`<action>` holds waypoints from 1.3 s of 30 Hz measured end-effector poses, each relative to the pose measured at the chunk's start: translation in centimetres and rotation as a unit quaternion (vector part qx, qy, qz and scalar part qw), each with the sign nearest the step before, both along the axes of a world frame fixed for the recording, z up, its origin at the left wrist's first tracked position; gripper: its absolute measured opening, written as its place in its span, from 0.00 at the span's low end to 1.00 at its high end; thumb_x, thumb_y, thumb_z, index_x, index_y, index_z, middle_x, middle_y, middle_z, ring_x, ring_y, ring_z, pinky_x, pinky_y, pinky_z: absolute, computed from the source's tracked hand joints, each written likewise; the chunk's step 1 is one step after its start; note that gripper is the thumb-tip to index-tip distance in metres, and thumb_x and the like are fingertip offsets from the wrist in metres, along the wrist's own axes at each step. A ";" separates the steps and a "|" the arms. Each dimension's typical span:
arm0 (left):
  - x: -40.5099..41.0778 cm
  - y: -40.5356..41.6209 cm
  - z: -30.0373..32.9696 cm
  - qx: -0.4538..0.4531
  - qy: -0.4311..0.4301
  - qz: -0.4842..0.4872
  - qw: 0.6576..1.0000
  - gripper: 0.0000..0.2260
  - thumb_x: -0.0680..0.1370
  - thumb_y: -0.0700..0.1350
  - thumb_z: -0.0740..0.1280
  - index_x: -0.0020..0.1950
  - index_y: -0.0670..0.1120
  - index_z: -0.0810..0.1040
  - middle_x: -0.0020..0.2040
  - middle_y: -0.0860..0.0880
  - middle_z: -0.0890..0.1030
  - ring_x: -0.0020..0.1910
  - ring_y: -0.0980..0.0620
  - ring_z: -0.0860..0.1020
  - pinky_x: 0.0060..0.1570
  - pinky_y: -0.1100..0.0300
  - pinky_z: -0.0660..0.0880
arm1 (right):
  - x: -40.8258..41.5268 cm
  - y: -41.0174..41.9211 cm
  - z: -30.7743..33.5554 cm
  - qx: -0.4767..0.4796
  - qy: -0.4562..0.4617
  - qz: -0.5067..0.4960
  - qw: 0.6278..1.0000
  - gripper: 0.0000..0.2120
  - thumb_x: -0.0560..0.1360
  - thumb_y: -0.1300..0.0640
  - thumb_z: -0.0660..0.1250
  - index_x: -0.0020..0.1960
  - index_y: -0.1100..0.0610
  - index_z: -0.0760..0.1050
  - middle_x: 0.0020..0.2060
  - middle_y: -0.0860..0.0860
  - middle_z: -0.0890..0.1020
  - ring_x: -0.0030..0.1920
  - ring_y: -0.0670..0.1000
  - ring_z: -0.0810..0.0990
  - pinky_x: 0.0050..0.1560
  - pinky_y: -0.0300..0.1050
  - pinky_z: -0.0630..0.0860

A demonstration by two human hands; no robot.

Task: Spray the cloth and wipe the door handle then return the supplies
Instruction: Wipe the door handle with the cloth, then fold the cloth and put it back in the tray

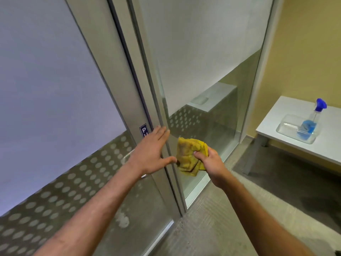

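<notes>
Frosted glass doors fill the corner, where the left hand [150,154] lies flat and spread on the door frame [136,100]. The right hand [210,161] grips the yellow cloth [188,156] beside it. With the spray bottle [311,121] already back in its clear tray [287,124] on the white table [276,115], returning the cloth looks like what remains.

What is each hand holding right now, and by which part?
The right hand grips the bunched yellow cloth by its right edge. The left hand holds nothing, lying open against the door frame.
</notes>
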State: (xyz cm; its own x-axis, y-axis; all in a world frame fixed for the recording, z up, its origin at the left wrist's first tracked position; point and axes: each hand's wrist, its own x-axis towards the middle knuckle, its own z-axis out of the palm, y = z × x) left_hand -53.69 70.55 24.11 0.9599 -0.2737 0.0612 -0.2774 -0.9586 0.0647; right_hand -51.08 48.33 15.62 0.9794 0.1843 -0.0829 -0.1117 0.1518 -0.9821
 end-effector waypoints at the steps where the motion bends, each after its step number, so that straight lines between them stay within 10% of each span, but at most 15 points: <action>1: -0.1 -1.5 -0.7 -0.053 0.008 0.017 0.998 0.48 0.75 0.70 0.66 0.87 0.48 0.54 0.87 0.49 0.55 0.86 0.52 0.51 0.81 0.59 0.48 | 0.4 -1.2 0.4 0.003 -0.006 0.017 1.000 0.14 0.78 0.65 0.66 0.50 0.48 0.84 0.45 0.48 0.88 0.47 0.48 0.86 0.45 0.40 0.82; 7: 2.0 -10.7 -3.0 -0.376 0.112 0.107 0.914 0.39 0.75 0.46 0.78 0.83 0.45 0.66 0.75 0.46 0.78 0.72 0.54 0.77 0.75 0.62 0.68 | 3.0 -9.0 2.5 -0.046 -0.059 0.095 0.993 0.13 0.73 0.57 0.68 0.56 0.45 0.83 0.51 0.50 0.88 0.52 0.48 0.85 0.55 0.42 0.81; 13: 5.6 -19.9 -5.4 -0.556 0.156 0.107 0.810 0.30 0.74 0.26 0.73 0.75 0.38 0.73 0.62 0.40 0.84 0.57 0.49 0.82 0.64 0.53 0.79 | 5.3 -17.9 2.5 -0.055 -0.051 0.099 0.992 0.15 0.75 0.62 0.67 0.57 0.48 0.82 0.53 0.50 0.87 0.55 0.49 0.85 0.58 0.44 0.80; 21: 11.0 -28.8 -7.0 -0.589 0.148 0.071 0.792 0.14 0.73 0.29 0.75 0.54 0.43 0.81 0.44 0.48 0.86 0.43 0.50 0.83 0.40 0.58 0.82 | 8.8 -28.1 1.5 -0.050 -0.042 0.091 0.994 0.15 0.73 0.51 0.72 0.59 0.49 0.79 0.49 0.42 0.85 0.52 0.43 0.82 0.52 0.38 0.80; 24: 14.2 -31.9 -7.1 -0.564 0.128 0.033 0.815 0.17 0.69 0.33 0.76 0.47 0.55 0.82 0.44 0.49 0.84 0.43 0.55 0.82 0.41 0.55 0.83 | 11.0 -31.2 0.5 -0.010 -0.008 0.041 0.999 0.38 0.65 0.29 0.71 0.68 0.48 0.75 0.63 0.46 0.81 0.63 0.48 0.80 0.62 0.46 0.78; 28: 19.5 -35.8 -6.7 -0.530 0.108 -0.047 0.840 0.19 0.70 0.36 0.78 0.43 0.62 0.82 0.44 0.53 0.80 0.45 0.53 0.82 0.47 0.52 0.81 | 14.9 -34.8 -1.1 0.008 0.083 -0.004 0.996 0.44 0.62 0.19 0.60 0.71 0.42 0.71 0.71 0.51 0.75 0.68 0.54 0.77 0.70 0.63 0.71; 32: 25.3 -40.3 -6.9 -0.535 0.075 -0.154 0.827 0.09 0.74 0.42 0.78 0.45 0.53 0.81 0.48 0.49 0.81 0.60 0.46 0.84 0.61 0.51 0.81 | 20.1 -39.3 -2.8 0.115 0.306 -0.007 0.945 0.42 0.67 0.22 0.60 0.66 0.52 0.77 0.62 0.65 0.81 0.61 0.70 0.80 0.63 0.71 0.74; 39: 34.8 -46.7 -8.5 -0.475 0.123 -0.256 0.833 0.09 0.75 0.36 0.77 0.52 0.46 0.84 0.60 0.53 0.79 0.76 0.53 0.73 0.75 0.56 0.72 | 27.6 -44.2 -1.9 0.261 0.224 -0.065 0.937 0.25 0.64 0.50 0.82 0.58 0.57 0.84 0.58 0.63 0.84 0.56 0.62 0.85 0.48 0.55 0.84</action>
